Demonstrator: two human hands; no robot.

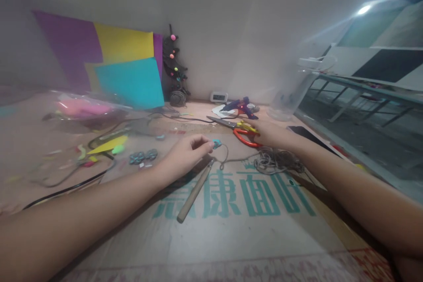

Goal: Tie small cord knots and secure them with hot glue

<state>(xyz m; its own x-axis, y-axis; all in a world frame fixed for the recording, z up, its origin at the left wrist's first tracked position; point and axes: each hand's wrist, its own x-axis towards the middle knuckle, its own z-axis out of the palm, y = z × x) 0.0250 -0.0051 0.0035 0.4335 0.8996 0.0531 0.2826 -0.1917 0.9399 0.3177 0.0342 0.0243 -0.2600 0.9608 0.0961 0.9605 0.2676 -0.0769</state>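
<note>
Head view, contents as found.

Item: left hand [190,154], thumb and forefinger pinched on a small teal piece [217,143], held just above the printed sheet [198,246]. A thin strand, slack and looped, hangs beside it.

Item: right hand [272,134], fingers at the yellow handle [249,128] of the scissors [231,124]. Contact appears made; whether the fingers are closed, or threaded through a loop, cannot be told. Blades point towards the person's left; the red-orange handle [246,140] is nearest the sheet.

Item: wooden-handled tool [194,196], lying aslant between the forearms, its metal end near the strand.

Item: grey yarn [269,163], a loose tangle below the right wrist.

Item: glue gun [243,106], red light showing, behind the scissors; dark cord [194,119] near the blade tips.

Item: grey-teal pieces [143,156], beside the left forearm.

Handling notes, by judgement: a light, steady pinch suits so small a piece, keeping its shape and the strand in sight. The scissors call for fingers well seated in both loops, with the points kept off the cord, the yarn and the pinching fingertips.
</note>
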